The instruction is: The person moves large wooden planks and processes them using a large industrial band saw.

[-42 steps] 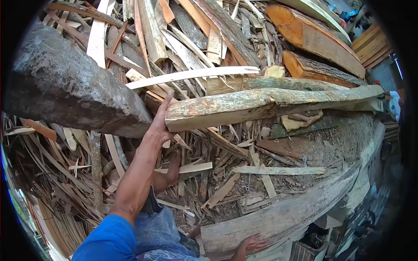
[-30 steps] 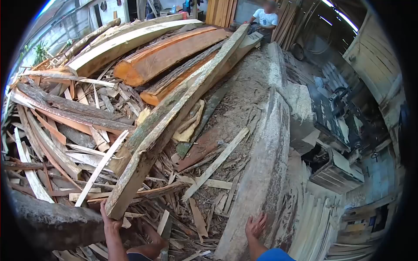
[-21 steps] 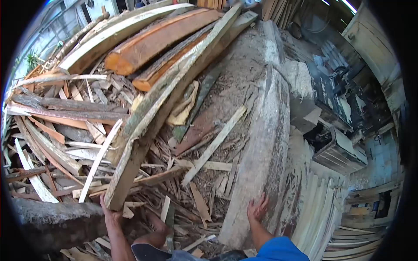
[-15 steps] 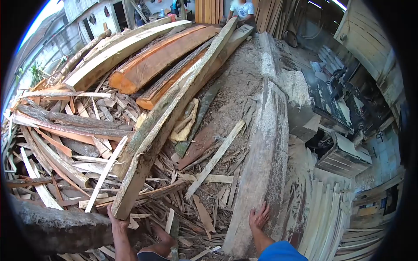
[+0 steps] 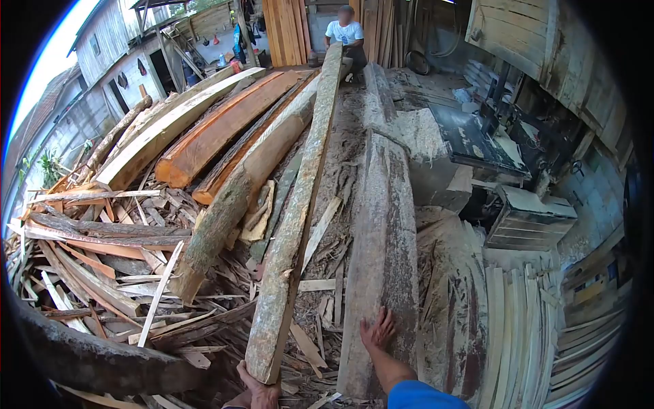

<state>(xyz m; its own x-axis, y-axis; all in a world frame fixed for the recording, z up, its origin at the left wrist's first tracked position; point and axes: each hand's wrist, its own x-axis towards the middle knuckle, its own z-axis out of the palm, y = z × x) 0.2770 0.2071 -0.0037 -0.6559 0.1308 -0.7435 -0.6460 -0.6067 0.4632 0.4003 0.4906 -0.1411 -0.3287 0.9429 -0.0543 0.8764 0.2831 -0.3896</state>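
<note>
My left hand (image 5: 259, 391) grips the near end of a long bark-edged plank (image 5: 294, 225), its fingers curled under the end. The plank stretches away from me to a person (image 5: 345, 34) in a white shirt, whose hands are at or near its far end. My right hand (image 5: 379, 331) lies with fingers spread on a long, dusty timber beam (image 5: 383, 225) to the right of the plank. To the plank's left rests a thick bark-covered log (image 5: 219, 228). Part of my left hand is hidden beneath the plank.
Reddish sawn timber (image 5: 225, 123) and a pale beam (image 5: 146, 140) lie at the left. Wood scraps (image 5: 109, 252) cover the ground below them. Sawdust-covered machinery (image 5: 477, 140) stands at the right, with thin wooden strips (image 5: 511, 334) nearer me. A dark, curved log (image 5: 102, 358) lies front left.
The plank has moved right, off the log and toward the beam, with my left hand on its end. My right hand stays on the beam. The view has tilted up, showing more of the person.
</note>
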